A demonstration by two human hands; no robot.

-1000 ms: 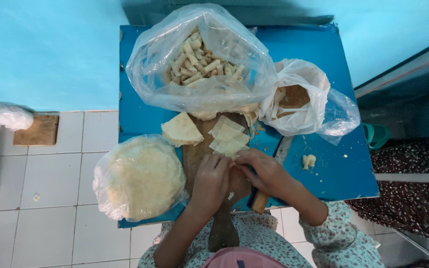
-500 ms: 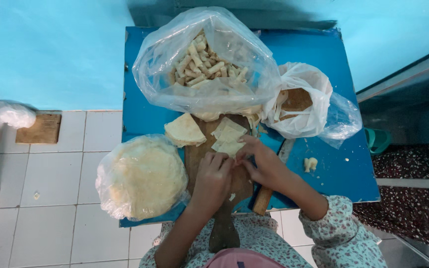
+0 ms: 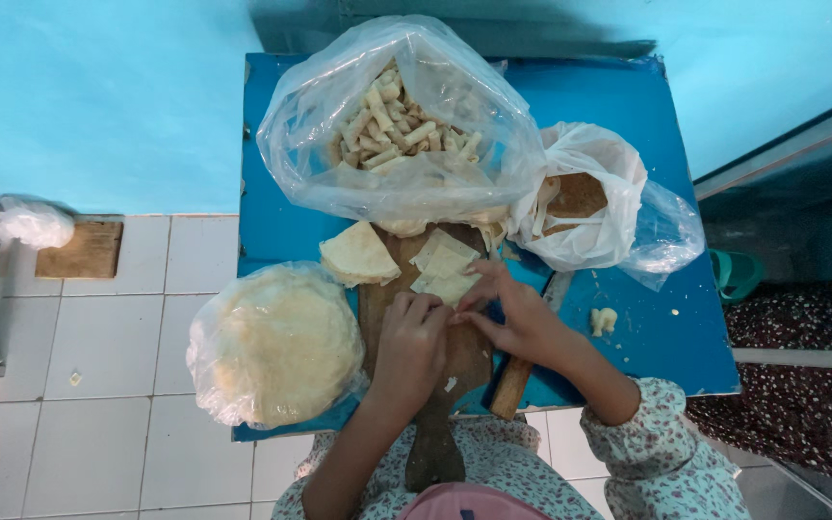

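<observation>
My left hand (image 3: pixel 414 339) rests curled on a brown wooden board (image 3: pixel 467 361), its fingertips meeting my right hand (image 3: pixel 515 315) over something small that the fingers hide. Just beyond my fingers lie pale wrapper pieces (image 3: pixel 445 268) cut into squares. A folded stack of wrappers (image 3: pixel 358 254) sits at the board's far left. The board lies on a blue table (image 3: pixel 647 332).
A large clear bag of rolled pastry sticks (image 3: pixel 402 130) stands at the back. A white bag with brown filling (image 3: pixel 580 204) is at the right. A bagged round stack of wrappers (image 3: pixel 276 342) overhangs the left edge. A knife's wooden handle (image 3: pixel 510 387) lies under my right wrist. Dough crumb (image 3: pixel 605 320).
Both hands stay together on the board, fingers shifting slightly. Nothing else has moved.
</observation>
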